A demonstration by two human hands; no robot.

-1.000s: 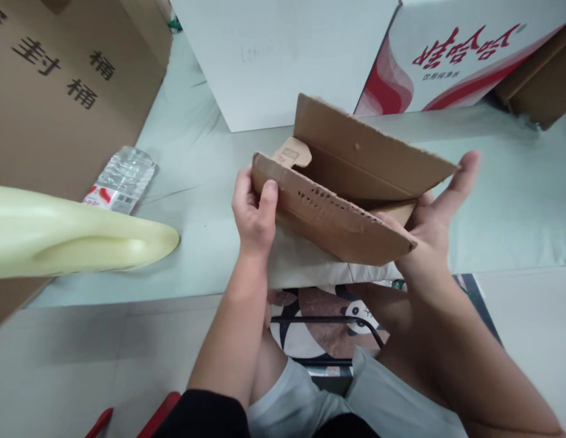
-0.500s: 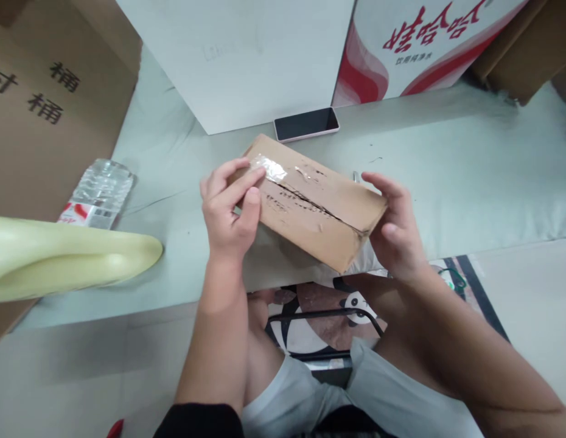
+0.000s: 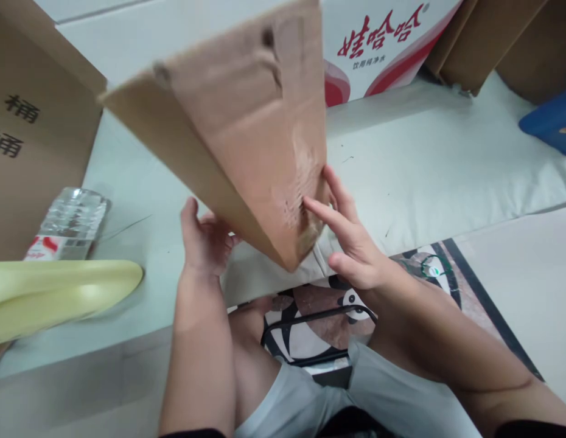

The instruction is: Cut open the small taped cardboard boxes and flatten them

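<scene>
A brown cardboard box is tilted up steeply, its far end raised close to the camera and its lower corner over the near edge of the pale green cloth. My right hand is at the box's lower right, with fingers spread and fingertips on the worn, taped surface. My left hand is beside and under the box's lower left side, thumb raised, its fingertips partly hidden by the box.
A yellow-green curved object and a plastic bottle lie at left. Large cartons stand at left and behind, one white with red print. A blue object is at far right. A panda-print surface shows below.
The box has been turned and its far end raised toward the camera. My right hand has shifted left onto its taped surface; my left hand has come off the top to its lower left side.
</scene>
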